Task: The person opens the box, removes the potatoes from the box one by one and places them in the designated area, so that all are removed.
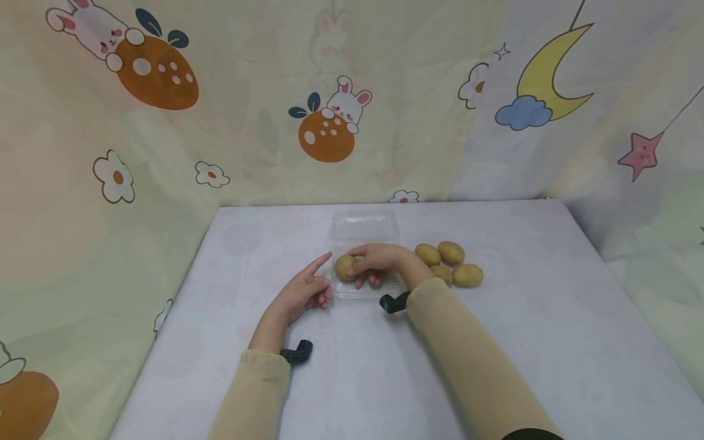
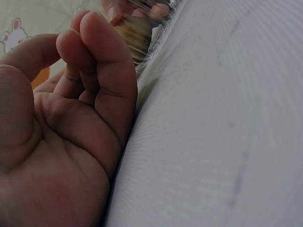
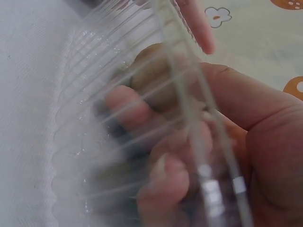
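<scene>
A clear plastic clamshell box [image 1: 364, 227] lies on the table with its lid folded back toward the far side. In its base, at the left, is a potato [image 1: 343, 267], which my right hand [image 1: 382, 259] holds between thumb and fingers. The right wrist view looks through the box's ribbed wall [image 3: 182, 94] at the potato [image 3: 154, 78] and the blurred fingers. Beside the box's left edge is my left hand [image 1: 299, 297], index finger stretched toward the edge, other fingers loosely bent, nothing in them. The left wrist view shows its palm and bent fingers [image 2: 111, 61].
Several more potatoes [image 1: 467, 275] lie together on the table right of the box, one partly hidden behind the right wrist. A white cloth covers the table [image 1: 231, 244]. Printed curtains [image 1: 253, 110] hang behind it and at both sides.
</scene>
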`<move>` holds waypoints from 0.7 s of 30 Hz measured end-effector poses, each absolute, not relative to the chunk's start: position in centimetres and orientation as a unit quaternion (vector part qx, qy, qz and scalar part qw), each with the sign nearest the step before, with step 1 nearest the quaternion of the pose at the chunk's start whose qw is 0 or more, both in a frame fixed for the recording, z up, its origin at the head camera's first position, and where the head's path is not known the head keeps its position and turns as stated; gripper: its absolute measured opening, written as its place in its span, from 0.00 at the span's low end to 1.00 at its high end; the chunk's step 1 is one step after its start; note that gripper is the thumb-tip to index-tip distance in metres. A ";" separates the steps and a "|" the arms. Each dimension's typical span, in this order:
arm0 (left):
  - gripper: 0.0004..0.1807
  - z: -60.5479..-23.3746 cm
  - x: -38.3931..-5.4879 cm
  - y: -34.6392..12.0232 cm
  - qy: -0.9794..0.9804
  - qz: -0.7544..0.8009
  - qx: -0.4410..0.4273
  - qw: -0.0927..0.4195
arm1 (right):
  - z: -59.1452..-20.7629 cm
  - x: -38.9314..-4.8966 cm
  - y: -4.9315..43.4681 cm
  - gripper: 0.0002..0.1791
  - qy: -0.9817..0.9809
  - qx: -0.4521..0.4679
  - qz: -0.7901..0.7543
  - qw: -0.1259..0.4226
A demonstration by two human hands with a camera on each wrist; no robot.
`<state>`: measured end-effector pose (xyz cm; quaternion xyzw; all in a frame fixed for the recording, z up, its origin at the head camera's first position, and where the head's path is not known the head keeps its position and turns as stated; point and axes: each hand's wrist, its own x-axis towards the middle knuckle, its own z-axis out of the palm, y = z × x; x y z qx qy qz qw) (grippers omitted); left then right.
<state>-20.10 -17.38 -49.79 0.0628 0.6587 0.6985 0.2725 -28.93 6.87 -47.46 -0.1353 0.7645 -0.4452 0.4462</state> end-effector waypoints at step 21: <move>0.35 -51.8 -20.9 -17.5 0.666 0.698 0.043 0.259 | -44.6 -28.8 7.9 0.29 0.809 -0.183 -0.425 0.362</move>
